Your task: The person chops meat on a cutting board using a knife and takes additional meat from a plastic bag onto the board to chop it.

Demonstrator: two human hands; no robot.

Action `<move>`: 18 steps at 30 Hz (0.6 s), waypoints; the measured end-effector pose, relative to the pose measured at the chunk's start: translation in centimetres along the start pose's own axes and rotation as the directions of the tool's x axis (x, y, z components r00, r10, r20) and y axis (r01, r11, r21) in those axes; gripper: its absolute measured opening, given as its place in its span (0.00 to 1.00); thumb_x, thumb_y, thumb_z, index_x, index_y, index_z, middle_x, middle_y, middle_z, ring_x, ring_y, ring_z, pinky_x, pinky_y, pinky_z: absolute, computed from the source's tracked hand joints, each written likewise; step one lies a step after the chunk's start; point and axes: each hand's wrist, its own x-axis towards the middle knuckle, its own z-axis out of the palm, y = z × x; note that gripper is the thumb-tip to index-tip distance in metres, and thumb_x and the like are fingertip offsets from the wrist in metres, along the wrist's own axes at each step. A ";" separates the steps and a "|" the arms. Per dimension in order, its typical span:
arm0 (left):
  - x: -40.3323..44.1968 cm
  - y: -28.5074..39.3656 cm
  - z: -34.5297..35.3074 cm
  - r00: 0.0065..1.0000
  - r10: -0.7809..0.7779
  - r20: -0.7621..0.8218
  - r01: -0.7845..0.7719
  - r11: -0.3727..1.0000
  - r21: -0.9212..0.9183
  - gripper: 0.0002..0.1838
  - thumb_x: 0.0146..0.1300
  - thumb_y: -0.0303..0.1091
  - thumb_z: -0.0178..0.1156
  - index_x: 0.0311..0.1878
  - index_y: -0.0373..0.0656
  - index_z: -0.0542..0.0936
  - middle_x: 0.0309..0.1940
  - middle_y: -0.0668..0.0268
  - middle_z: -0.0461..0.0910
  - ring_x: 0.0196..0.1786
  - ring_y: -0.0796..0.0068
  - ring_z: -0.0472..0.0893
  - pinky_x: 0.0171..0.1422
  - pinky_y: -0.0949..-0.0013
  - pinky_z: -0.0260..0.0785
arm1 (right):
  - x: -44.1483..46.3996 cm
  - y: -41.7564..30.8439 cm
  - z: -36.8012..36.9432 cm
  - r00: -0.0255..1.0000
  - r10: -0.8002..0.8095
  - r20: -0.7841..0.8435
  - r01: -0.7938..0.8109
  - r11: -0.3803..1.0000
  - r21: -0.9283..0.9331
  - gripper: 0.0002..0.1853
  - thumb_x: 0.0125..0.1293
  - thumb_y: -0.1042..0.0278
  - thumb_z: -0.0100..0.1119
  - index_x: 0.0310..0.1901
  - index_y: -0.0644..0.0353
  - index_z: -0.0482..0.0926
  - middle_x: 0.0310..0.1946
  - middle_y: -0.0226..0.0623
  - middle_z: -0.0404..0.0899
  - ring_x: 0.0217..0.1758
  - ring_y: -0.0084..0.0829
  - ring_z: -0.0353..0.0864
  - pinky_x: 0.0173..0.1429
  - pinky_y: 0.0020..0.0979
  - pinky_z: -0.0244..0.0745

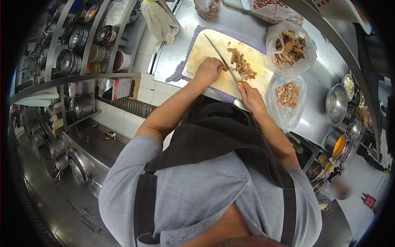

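Note:
A long knife (222, 59) is gripped by its orange handle in my right hand (252, 97), its blade pointing up and left across the cutting board (197, 51). My left hand (209, 71) rests on the board left of the blade, fingers curled round a small brown piece of meat, mostly hidden. To the right of the blade lies a row of cut brown meat (242, 66). Under the board is a purple cloth (178, 74). A plastic bag of larger meat pieces (290, 46) stands right of the board, with a bag of diced meat (286, 95) below it.
More bagged meat (207, 9) sits at the table's far edge. A towel (158, 21) hangs at the upper left. Metal bowls (336, 103) stand on the right, and shelves with stacked dishes (77, 39) on the left. A metal rail (325, 31) curves over the right side.

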 end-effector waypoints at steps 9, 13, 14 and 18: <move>0.1 -0.5 0.7 0.998 0.067 -0.009 -0.067 0.998 0.015 0.02 0.57 0.26 0.61 0.32 0.41 0.83 0.32 0.59 0.83 0.41 0.56 0.80 0.50 0.58 0.73 | 1.2 0.0 -0.3 0.996 0.024 0.085 -0.022 0.999 -0.024 0.22 0.77 0.49 0.42 0.54 0.59 0.75 0.33 0.62 0.81 0.41 0.61 0.81 0.46 0.54 0.73; 0.1 -0.3 0.7 0.997 0.081 -0.017 -0.081 0.997 0.010 0.02 0.58 0.26 0.61 0.33 0.40 0.82 0.32 0.58 0.82 0.41 0.55 0.79 0.50 0.58 0.72 | 1.7 -0.4 -0.6 0.990 0.045 0.136 -0.038 0.998 -0.052 0.22 0.77 0.49 0.42 0.51 0.60 0.75 0.34 0.61 0.81 0.42 0.61 0.80 0.47 0.54 0.73; 0.1 -0.3 0.6 0.997 0.081 -0.012 -0.081 0.997 0.013 0.02 0.58 0.26 0.61 0.33 0.40 0.82 0.32 0.58 0.82 0.41 0.55 0.79 0.50 0.58 0.72 | 1.9 -0.5 -0.5 0.987 0.056 0.151 -0.049 0.997 -0.052 0.22 0.77 0.49 0.41 0.50 0.61 0.75 0.35 0.62 0.81 0.42 0.61 0.80 0.47 0.55 0.73; 0.3 -0.4 0.7 0.997 0.078 -0.002 -0.078 0.997 -0.021 0.03 0.57 0.25 0.61 0.33 0.39 0.82 0.33 0.57 0.82 0.42 0.54 0.79 0.50 0.57 0.72 | 3.9 0.3 1.1 0.995 0.001 0.103 -0.005 0.999 0.033 0.20 0.77 0.51 0.43 0.49 0.62 0.76 0.35 0.62 0.81 0.41 0.62 0.80 0.47 0.55 0.73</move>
